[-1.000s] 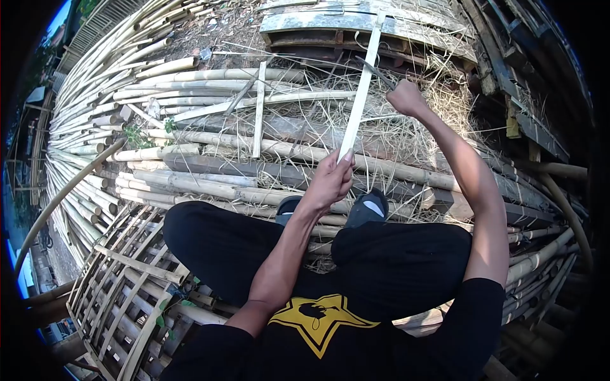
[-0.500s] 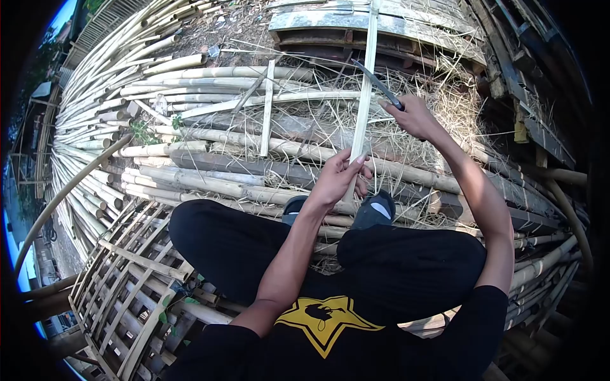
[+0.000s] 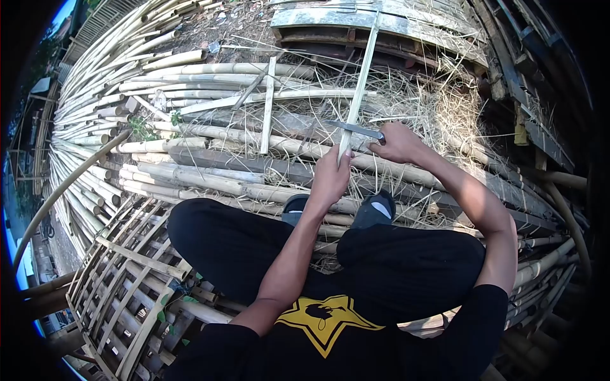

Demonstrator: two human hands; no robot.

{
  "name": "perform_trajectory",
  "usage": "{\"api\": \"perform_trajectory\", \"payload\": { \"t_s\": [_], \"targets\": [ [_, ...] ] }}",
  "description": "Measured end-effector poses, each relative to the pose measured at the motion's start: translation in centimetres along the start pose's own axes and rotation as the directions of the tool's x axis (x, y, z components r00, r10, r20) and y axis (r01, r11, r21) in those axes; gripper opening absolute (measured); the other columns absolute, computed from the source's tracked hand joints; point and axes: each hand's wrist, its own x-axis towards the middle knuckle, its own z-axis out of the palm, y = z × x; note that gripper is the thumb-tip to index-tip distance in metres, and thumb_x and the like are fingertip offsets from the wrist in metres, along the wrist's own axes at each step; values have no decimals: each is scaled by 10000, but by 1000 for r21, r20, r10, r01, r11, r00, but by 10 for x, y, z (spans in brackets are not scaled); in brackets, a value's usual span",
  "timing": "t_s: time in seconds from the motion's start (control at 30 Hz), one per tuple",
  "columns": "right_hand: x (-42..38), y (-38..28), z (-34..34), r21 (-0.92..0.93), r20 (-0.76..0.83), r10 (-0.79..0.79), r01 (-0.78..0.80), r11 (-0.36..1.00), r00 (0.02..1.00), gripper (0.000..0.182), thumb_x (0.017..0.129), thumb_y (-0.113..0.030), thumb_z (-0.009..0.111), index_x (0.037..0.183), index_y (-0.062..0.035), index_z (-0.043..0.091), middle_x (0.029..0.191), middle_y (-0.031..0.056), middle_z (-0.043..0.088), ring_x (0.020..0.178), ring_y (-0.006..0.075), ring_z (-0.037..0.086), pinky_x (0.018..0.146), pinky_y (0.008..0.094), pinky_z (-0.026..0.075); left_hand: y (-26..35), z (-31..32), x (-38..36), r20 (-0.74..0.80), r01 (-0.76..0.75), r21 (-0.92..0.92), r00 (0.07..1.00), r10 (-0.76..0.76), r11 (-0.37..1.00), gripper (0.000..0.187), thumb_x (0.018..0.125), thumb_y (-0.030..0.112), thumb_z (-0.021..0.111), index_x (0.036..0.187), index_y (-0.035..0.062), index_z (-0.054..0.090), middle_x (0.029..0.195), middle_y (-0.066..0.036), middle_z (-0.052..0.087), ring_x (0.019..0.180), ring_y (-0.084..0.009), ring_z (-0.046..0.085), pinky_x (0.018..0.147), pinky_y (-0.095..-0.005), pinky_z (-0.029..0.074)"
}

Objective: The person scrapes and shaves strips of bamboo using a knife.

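My left hand (image 3: 332, 174) is closed around the lower end of a long, pale bamboo strip (image 3: 362, 82), which points up and slightly right, away from me. In my right hand (image 3: 397, 143) is the dark handle of a knife (image 3: 362, 129). Its blade points left and crosses the strip just above my left hand. Below both hands lie bamboo poles (image 3: 298, 150) and loose shavings (image 3: 413, 95). My feet, in dark footwear (image 3: 373, 211), rest on the poles between my bent knees.
Bamboo poles fan out across the left. A split bamboo piece (image 3: 268, 105) lies across the poles ahead. Farther off stands a wooden pallet (image 3: 356, 25). A woven bamboo lattice (image 3: 130, 279) is at lower left, with stacked timber (image 3: 527, 76) on the right.
The knife has come down the strip toward my left hand, its blade now nearly level. My left hand has shifted slightly left, and the strip has tilted further right at its far end.
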Motion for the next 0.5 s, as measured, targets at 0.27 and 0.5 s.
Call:
{"api": "perform_trajectory", "payload": {
  "t_s": [0.27,0.5],
  "targets": [
    [4,-18,22,-88,-67,54,-60,994,996,298,750,-207,598,738,87,648,737,296,637,748,420,661,701,467,548,16,3,-5,-76,27,70,997,-22,997,209,946,145,512,926,-50,586,595,-222,545,488,-328,509,516,-400,397],
    [21,9,10,-196,-128,52,-76,978,990,265,705,-194,607,759,62,655,740,268,650,746,407,667,696,457,553,24,6,-9,-65,25,109,998,-18,994,206,949,137,504,860,-44,550,576,-212,514,481,-347,477,499,-420,372]
  ]
}}
